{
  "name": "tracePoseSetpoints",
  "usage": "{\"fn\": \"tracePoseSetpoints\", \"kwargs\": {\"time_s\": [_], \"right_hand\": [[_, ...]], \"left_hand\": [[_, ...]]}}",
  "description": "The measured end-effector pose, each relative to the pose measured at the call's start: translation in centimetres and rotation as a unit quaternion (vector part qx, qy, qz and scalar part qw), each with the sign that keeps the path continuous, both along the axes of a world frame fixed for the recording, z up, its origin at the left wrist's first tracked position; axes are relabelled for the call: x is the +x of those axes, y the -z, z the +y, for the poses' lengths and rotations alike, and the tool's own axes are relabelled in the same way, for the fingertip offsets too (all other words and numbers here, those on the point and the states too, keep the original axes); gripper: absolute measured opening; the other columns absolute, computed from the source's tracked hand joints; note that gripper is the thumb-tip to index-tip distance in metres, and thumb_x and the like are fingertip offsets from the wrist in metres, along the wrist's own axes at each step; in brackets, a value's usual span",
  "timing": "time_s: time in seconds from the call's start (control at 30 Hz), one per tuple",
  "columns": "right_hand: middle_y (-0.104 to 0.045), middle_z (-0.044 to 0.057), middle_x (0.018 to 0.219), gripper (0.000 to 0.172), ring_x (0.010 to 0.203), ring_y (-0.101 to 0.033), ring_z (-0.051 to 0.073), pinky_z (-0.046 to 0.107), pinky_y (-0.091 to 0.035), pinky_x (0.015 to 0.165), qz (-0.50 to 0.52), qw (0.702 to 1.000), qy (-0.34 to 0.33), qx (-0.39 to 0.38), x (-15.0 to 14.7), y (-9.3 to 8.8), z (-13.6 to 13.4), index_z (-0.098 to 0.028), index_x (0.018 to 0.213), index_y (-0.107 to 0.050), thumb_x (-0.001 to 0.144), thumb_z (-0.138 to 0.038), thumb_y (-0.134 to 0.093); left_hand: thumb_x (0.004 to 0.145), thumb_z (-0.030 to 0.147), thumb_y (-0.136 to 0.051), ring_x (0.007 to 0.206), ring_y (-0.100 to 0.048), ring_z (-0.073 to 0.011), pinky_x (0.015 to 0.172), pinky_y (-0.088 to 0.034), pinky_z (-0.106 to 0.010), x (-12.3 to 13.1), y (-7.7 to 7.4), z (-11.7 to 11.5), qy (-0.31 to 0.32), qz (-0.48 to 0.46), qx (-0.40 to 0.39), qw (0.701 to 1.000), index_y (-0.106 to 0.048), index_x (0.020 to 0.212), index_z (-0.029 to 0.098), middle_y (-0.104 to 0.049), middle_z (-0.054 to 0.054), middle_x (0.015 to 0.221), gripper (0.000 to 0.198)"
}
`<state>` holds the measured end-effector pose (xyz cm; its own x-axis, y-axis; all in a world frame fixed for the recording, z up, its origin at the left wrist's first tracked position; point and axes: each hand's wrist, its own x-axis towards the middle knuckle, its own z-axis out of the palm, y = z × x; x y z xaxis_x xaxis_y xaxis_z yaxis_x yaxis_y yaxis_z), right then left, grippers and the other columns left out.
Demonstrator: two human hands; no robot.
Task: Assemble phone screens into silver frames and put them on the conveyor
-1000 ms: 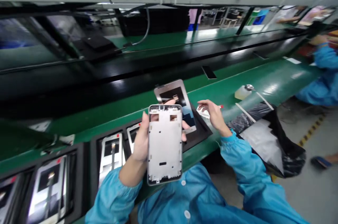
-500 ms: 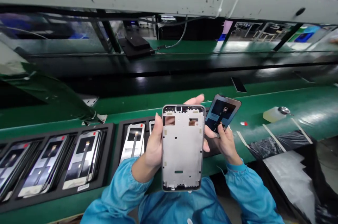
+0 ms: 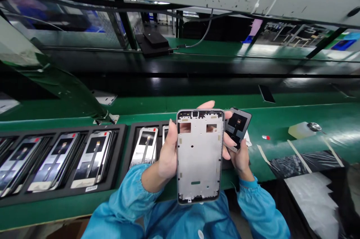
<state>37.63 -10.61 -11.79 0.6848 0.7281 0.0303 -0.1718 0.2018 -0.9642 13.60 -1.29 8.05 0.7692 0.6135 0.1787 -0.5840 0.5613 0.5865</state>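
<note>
Upright in front of me is a phone frame (image 3: 199,160), a silvery metal plate with a dark rim, two cut-outs near its top and small holes. My left hand (image 3: 168,152) is closed around it, thumb along the left edge and fingertips showing past the right edge. My right hand (image 3: 241,158) grips a phone screen (image 3: 237,126) at its lower end, its back with a dark patch and small connector turned towards me. The screen is tilted, just right of the frame. Part of the right hand's fingers is hidden behind the screen.
Black foam trays (image 3: 119,152) to the left hold several phone screens (image 3: 92,158) in rows. A bottle of yellowish liquid (image 3: 300,130) stands at the right on the green bench (image 3: 180,117). Farther back lies a dark phone (image 3: 266,93). A green-wrapped post (image 3: 75,92) rises at left.
The screen in my right hand has turned and now stands closer to the frame's right edge. My left hand keeps its hold on the frame. The whole view has shifted slightly.
</note>
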Motion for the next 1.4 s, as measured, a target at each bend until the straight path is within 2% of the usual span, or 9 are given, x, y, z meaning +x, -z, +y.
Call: {"fn": "tracePoseSetpoints", "kwargs": {"time_s": [0.3,0.37,0.53,0.63,0.8,0.97,1.13,1.3,1.4], "right_hand": [[-0.087,0.013,0.114,0.063,0.108,-0.085,0.034,0.049,-0.073,0.086,-0.018,1.0,0.014,-0.005,0.5,1.0,-0.5,-0.026,0.118,-0.083,0.103,-0.082,-0.059],[-0.086,0.013,0.121,0.062,0.108,-0.084,0.034,0.05,-0.072,0.089,-0.026,1.0,0.017,0.005,0.5,1.2,-0.6,-0.026,0.122,-0.082,0.103,-0.081,-0.06],[-0.083,0.013,0.128,0.064,0.095,-0.083,0.029,0.051,-0.071,0.091,-0.061,0.998,0.012,0.007,0.6,1.2,-1.0,-0.027,0.133,-0.079,0.103,-0.082,-0.063],[-0.081,0.013,0.129,0.064,0.1,-0.083,0.03,0.05,-0.073,0.088,-0.072,0.997,-0.003,0.015,0.7,0.7,-1.0,-0.029,0.135,-0.077,0.102,-0.082,-0.068],[-0.077,0.012,0.132,0.057,0.111,-0.081,0.032,0.053,-0.074,0.091,-0.091,0.995,-0.017,0.03,0.4,-0.4,-0.9,-0.033,0.141,-0.071,0.102,-0.075,-0.073],[-0.072,0.005,0.125,0.049,0.097,-0.079,0.026,0.056,-0.074,0.095,-0.099,0.994,-0.014,0.054,0.4,-0.7,-0.9,-0.037,0.134,-0.071,0.096,-0.064,-0.086],[-0.069,0.003,0.121,0.045,0.091,-0.076,0.022,0.052,-0.076,0.089,-0.104,0.991,-0.009,0.078,0.3,-0.6,-0.8,-0.037,0.13,-0.073,0.095,-0.06,-0.089],[-0.07,0.005,0.125,0.051,0.096,-0.077,0.024,0.052,-0.076,0.087,-0.13,0.99,-0.004,0.058,0.4,-0.3,-0.8,-0.035,0.133,-0.072,0.095,-0.063,-0.089],[-0.07,0.008,0.129,0.058,0.099,-0.076,0.025,0.054,-0.076,0.088,-0.142,0.989,-0.001,0.042,0.4,-0.1,-0.9,-0.033,0.137,-0.073,0.093,-0.065,-0.09]], "left_hand": [[0.105,0.082,-0.062,0.096,-0.082,-0.0287,0.093,-0.069,-0.046,0.6,-1.1,0.1,-0.001,-0.035,0.019,0.999,-0.061,0.167,0.027,-0.078,-0.018,0.149,0.083],[0.109,0.08,-0.055,0.096,-0.082,-0.0269,0.092,-0.07,-0.045,0.4,-1.3,0.7,-0.039,-0.037,0.01,0.998,-0.062,0.166,0.027,-0.08,-0.016,0.144,0.078],[0.119,0.068,-0.032,0.097,-0.083,-0.023,0.089,-0.07,-0.036,-0.2,-1.8,3.3,-0.2,0.013,-0.05,0.978,-0.056,0.169,0.025,-0.082,-0.013,0.137,0.07],[0.119,0.068,-0.031,0.103,-0.084,-0.0254,0.093,-0.07,-0.038,-0.6,-2.2,4.3,-0.243,0.037,-0.06,0.967,-0.055,0.17,0.025,-0.081,-0.014,0.141,0.071],[0.118,0.072,-0.029,0.115,-0.083,-0.0309,0.092,-0.071,-0.041,-0.7,-2.5,4.2,-0.246,0.018,-0.069,0.967,-0.051,0.173,0.024,-0.077,-0.015,0.149,0.076],[0.118,0.073,-0.025,0.12,-0.083,-0.0333,0.09,-0.072,-0.04,-0.4,-2.6,4.1,-0.248,0.02,-0.071,0.966,-0.051,0.173,0.024,-0.077,-0.015,0.15,0.078],[0.117,0.076,-0.025,0.122,-0.082,-0.0351,0.091,-0.072,-0.042,-0.6,-2.7,4.2,-0.245,0.035,-0.059,0.967,-0.047,0.176,0.026,-0.075,-0.015,0.153,0.081],[0.118,0.075,-0.017,0.12,-0.082,-0.0319,0.095,-0.07,-0.042,-0.9,-3.1,4.1,-0.23,0.053,-0.062,0.97,-0.043,0.178,0.026,-0.074,-0.015,0.154,0.082],[0.119,0.073,-0.016,0.11,-0.083,-0.0282,0.091,-0.07,-0.038,-0.8,-3.3,4.0,-0.235,0.041,-0.065,0.969,-0.044,0.177,0.024,-0.078,-0.015,0.146,0.082]]}}
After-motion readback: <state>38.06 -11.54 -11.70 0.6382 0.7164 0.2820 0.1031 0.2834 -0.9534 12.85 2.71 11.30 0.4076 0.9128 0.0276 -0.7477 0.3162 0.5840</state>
